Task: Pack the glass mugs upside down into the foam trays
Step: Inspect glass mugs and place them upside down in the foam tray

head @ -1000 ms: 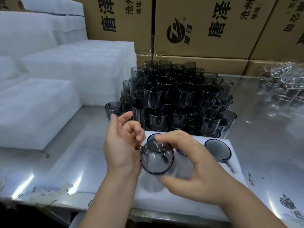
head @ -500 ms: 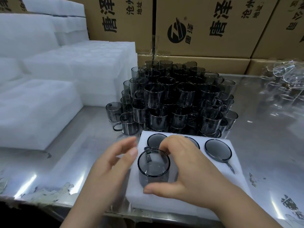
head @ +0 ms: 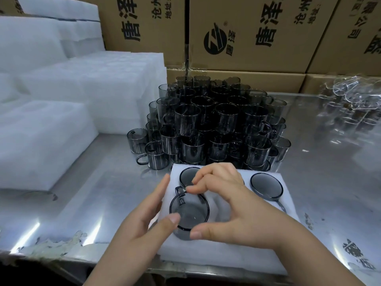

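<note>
Cartons: printed cardboard cartons (head: 247,34) wall off the back of the tabletop (head: 103,193).
Spare foam: stacks of foam trays (head: 51,131) sit on my left, untouched.
Stock: the pile of smoked glass mugs (head: 216,124) stands just behind my tray. A lot is left, so I judge the job far from done.
Other glass: clear glass mugs (head: 350,104) lie well apart at the far right.
Working tray: the foam tray (head: 226,256) lies at the near edge, in front of me.
Right hand: my right hand (head: 231,207) is clamped across the mug, forefinger on the far rim and thumb on the near one.
Left hand: my left hand (head: 148,219) is apart and flat-fingered, only its thumb touching the near-left rim.
Mug in hand: the smoked mug (head: 191,215) is in the front-left pocket, handle toward the far left, standing proud of the foam.
Change: a second ago I held it tilted in the air above the tray; now it has come down into its pocket.
Meaning: its thick dark top ring matches the seated ones, so I judge it base-up and needing one last press.
Seated mugs: two seated mugs (head: 266,187) show base-up in the back row; my right hand hides the pocket between them.
</note>
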